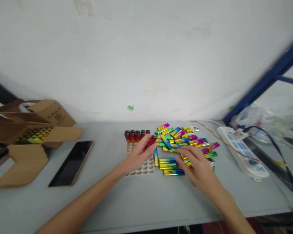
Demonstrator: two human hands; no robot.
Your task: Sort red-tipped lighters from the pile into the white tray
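Note:
My left hand (139,152) is closed on a red lighter (152,139) with a black top, held above a white tray (146,168) with rows of holes. More red lighters (136,136) stand upright in the tray's back rows. To the right lies a loose pile of shiny lighter cases (179,140) in yellow, green, blue and pink. My right hand (197,165) is over the near side of this pile, thumb and fingers apart. It hides some of the cases, and no case shows in its grip.
An open cardboard box (56,133) with yellow-and-green pieces stands at the left. A dark phone (72,164) lies beside it. At the right are a white power strip (243,152) with a black cable and a thin red-and-yellow wire. A white wall (146,65) rises behind the table.

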